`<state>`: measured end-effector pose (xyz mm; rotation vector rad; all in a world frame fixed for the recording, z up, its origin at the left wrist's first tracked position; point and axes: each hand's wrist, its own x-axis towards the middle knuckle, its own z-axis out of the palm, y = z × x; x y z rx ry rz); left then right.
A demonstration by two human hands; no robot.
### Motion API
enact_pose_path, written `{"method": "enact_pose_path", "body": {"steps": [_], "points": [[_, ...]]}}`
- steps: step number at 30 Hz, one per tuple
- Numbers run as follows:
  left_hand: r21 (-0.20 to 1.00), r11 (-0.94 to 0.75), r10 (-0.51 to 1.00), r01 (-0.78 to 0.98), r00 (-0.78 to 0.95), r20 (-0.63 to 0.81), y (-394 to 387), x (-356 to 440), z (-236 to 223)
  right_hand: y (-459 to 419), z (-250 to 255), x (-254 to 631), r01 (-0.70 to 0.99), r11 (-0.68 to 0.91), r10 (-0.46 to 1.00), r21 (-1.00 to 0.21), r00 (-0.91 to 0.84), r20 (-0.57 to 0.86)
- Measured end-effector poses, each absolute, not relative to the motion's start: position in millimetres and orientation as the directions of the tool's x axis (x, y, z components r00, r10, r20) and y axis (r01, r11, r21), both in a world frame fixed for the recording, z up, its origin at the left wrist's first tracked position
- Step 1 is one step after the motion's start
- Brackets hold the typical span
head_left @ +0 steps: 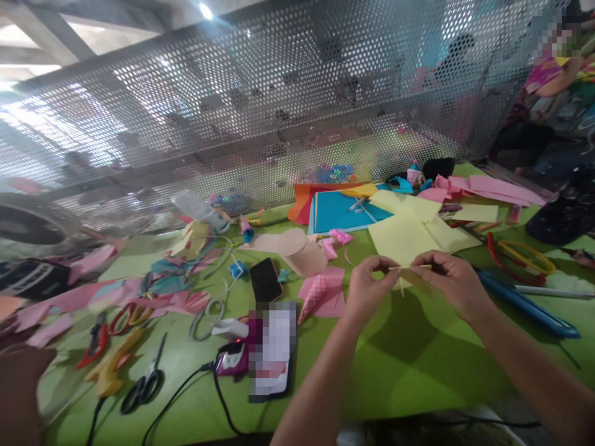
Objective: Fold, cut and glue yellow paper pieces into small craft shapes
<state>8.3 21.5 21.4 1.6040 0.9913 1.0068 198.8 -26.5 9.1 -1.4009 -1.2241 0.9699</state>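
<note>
My left hand (372,285) and my right hand (449,282) meet above the green table, at the right of the middle. Between both thumbs and fingertips they pinch a small folded piece of pale yellow paper (421,283), with a narrow edge turned up towards me. Parts of the piece are hidden behind the fingers. Just beyond the hands lie larger pale yellow sheets (402,235), overlapping. To the left of my left hand, a pink cone with a criss-cross pattern (313,296) rests on a pink paper square (335,305).
Black-handled scissors (149,384), a yellow glue gun (111,375), a phone (266,280) and cables lie at left. Blue and orange sheets (346,210) sit at the back, before a perforated metal screen (260,111). A blue long case (525,303) lies right. Someone's arm (21,390) enters at left.
</note>
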Motion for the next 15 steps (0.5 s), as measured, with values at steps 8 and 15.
{"method": "enact_pose_path", "body": {"steps": [8, 15], "points": [[0.97, -0.2, 0.93, 0.137, 0.337, 0.144, 21.3, 8.2, 21.1, -26.3, 9.4, 197.8, 0.203, 0.029, 0.985, -0.979, 0.162, 0.063], [0.969, -0.22, 0.928, 0.11, 0.329, 0.173, 22.9, 6.7, 20.8, -26.6, 10.5, 197.6, 0.178, 0.019, 0.989, -0.984, 0.141, 0.044]]}}
